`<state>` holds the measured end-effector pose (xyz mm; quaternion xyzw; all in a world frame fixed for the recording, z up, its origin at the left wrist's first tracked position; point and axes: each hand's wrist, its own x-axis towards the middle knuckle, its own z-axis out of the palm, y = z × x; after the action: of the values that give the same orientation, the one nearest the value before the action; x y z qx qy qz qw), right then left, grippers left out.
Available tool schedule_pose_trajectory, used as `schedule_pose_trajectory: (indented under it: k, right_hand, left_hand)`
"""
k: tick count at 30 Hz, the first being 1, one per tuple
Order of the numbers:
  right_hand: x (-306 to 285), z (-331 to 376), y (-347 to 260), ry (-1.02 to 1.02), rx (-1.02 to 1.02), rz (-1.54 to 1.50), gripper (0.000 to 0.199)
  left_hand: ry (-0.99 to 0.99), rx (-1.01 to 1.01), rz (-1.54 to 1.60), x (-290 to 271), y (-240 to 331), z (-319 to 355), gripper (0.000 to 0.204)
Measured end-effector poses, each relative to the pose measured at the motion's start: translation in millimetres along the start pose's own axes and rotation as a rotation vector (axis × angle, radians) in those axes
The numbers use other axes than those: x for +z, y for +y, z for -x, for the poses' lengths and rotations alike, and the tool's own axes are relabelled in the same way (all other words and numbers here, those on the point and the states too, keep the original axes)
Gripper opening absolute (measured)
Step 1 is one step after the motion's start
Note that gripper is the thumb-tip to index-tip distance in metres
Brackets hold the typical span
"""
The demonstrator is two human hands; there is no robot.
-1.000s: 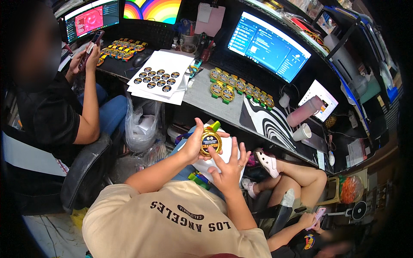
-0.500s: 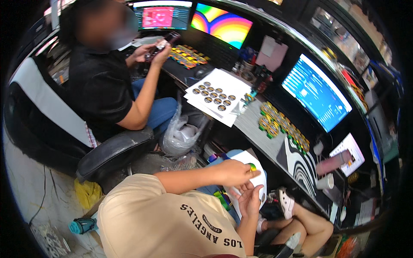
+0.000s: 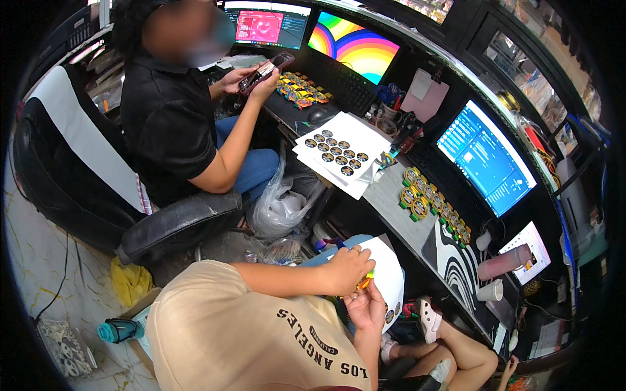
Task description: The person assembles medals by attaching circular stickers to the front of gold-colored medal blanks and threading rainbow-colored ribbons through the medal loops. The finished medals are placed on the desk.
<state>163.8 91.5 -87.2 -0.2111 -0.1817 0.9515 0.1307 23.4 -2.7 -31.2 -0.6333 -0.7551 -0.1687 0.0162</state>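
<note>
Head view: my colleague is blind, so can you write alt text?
A person's left hand and right hand hold a partly hidden medal above white paper. More medals lie on a desk; nearby, someone seated in black holds a phone.

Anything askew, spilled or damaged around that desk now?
The white sheets on the desk are askew: they're stacked out of line and seem to jut past its front edge. The black armrest at left looks scuffed. No spill shows.
</note>
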Motion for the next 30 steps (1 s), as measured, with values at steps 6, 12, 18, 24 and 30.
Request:
schedule_pose_trajectory:
  k: [6,12,18,24,30]
  right_hand:
    - [-5.8,-1.9,-1.7,0.162,-0.083,-0.121,0.020]
    - [20.1,13.4,15.7,0.032,-0.927,0.365,0.023]
    - [32.8,19.2,30.9,0.053,-0.441,0.716,0.045]
    - [29.5,21.1,39.4,-0.142,0.120,0.696,0.099]
    - [31.1,11.3,51.9,-0.267,-0.123,0.499,0.087]
  left_hand:
    - [-0.120,-0.007,0.000,-4.6,0.7,2.7,0.053]
    - [-0.198,-0.198,0.315,-27.3,-2.8,-1.0,0.056]
    - [-0.296,-0.195,0.324,-45.5,-6.4,-1.3,0.064]
    - [-0.338,-0.198,0.225,-46.7,-3.7,0.9,0.062]
    - [-0.181,-0.187,0.200,-53.5,0.4,1.9,0.058]
